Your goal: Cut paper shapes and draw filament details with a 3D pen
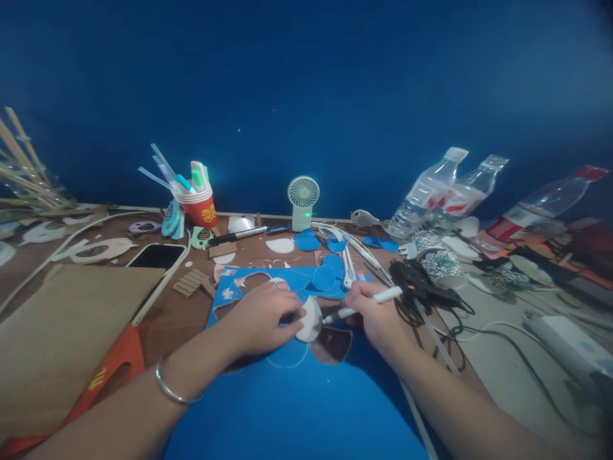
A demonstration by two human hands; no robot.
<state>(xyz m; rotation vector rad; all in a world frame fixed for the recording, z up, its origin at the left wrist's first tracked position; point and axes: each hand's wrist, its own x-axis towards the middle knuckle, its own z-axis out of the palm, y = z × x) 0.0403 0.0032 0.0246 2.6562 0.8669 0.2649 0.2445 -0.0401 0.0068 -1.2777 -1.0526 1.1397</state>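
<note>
A white paper cutout [311, 321] lies over a blue sheet [306, 402] that has several holes cut in it. Fingers of my left hand [268, 316] are closed on the cutout's left edge. My right hand [376, 313] grips a white marker pen [387, 294], its tip at the cutout's right edge. Just below the cutout, a pale curved outline is drawn on the blue sheet. Loose blue cutouts [306, 240] lie beyond my hands, and a white cutout [280, 245] is beside them.
A small fan [303, 198] stands at the back, left of which is a red paper cup [200, 207] of pens. Plastic bottles [431, 185] lean at the right, behind a black glue gun [421, 284] with cables. A phone [156, 256] and brown cardboard [76, 338] lie left.
</note>
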